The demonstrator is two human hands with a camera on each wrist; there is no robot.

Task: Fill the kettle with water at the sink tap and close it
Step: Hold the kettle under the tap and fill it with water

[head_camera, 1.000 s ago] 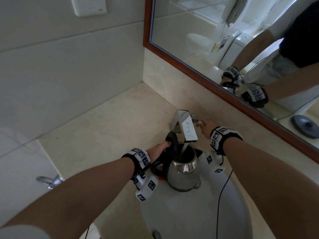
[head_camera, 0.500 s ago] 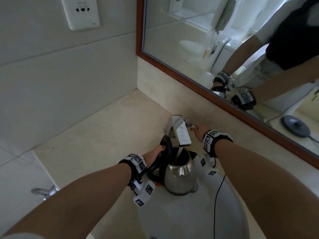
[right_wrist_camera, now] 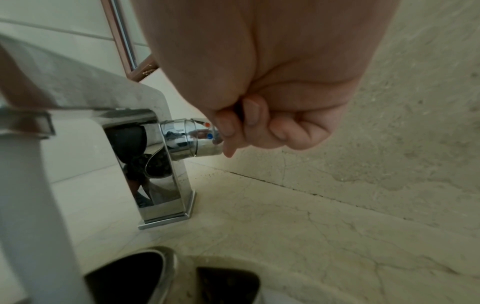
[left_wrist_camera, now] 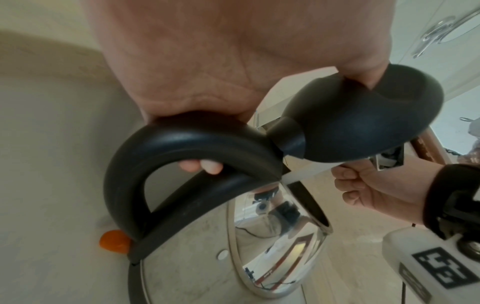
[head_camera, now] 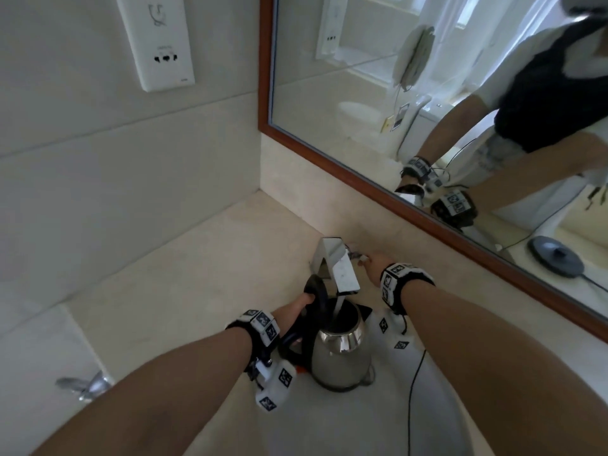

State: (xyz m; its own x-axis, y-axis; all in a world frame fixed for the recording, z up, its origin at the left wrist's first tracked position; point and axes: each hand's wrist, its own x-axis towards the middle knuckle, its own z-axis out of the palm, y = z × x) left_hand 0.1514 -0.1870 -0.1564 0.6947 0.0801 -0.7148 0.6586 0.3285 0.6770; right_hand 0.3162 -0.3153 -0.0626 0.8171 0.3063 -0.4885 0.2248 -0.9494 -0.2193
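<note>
A steel kettle (head_camera: 340,357) with a black handle (left_wrist_camera: 182,148) stands in the white sink (head_camera: 362,419) under the chrome tap (head_camera: 339,269). Its black lid (head_camera: 315,291) is tipped up and open. A stream of water (head_camera: 337,311) falls from the spout into the kettle's mouth. My left hand (head_camera: 297,309) grips the kettle's handle, thumb against the raised lid (left_wrist_camera: 363,123). My right hand (head_camera: 373,264) has its fingers curled round the tap's side lever (right_wrist_camera: 197,139), which bears a red and a blue dot.
A wood-framed mirror (head_camera: 427,93) runs along the back wall, reflecting the kettle's base (head_camera: 554,256) on the counter to the right. A wall socket (head_camera: 158,41) sits upper left. Beige stone counter (head_camera: 197,274) surrounds the sink. A black cable (head_camera: 413,390) hangs over the basin.
The head view has tilted up, showing more wall and the socket. Both hands keep their holds, and water keeps running into the kettle.
</note>
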